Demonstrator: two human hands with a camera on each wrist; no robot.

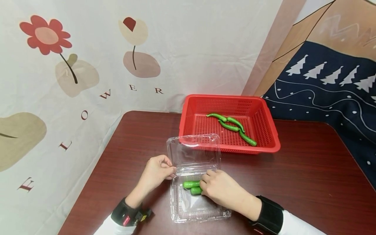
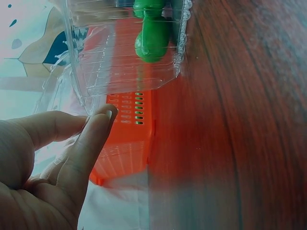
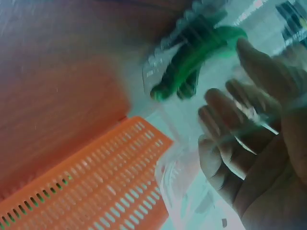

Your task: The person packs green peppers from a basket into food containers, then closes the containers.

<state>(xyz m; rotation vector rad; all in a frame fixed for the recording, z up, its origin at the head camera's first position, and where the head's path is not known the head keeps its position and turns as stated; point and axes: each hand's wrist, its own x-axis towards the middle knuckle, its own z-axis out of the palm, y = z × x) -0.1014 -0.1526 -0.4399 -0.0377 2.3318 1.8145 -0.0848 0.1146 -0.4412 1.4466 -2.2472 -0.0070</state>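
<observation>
A clear plastic clamshell box (image 1: 192,213) stands on the table with its lid (image 1: 194,150) raised. Two green chili peppers (image 1: 191,184) lie side by side in its base, their far ends hidden in the head view by my right hand (image 1: 218,189). That hand is over the box's right side, fingers loosely bent; in the right wrist view its thumb is close to one end of the green chili peppers (image 3: 199,55), and nothing is gripped. At the hinge's left end, my left hand (image 1: 158,171) pinches the box's edge between thumb and index finger, as the left wrist view shows.
Behind the box, a red plastic basket (image 1: 273,143) holds several green chili peppers (image 1: 229,126). The raised lid overlaps the basket's front left side in the head view. A patterned cloth (image 1: 182,49) hangs behind the dark wooden table (image 1: 308,182).
</observation>
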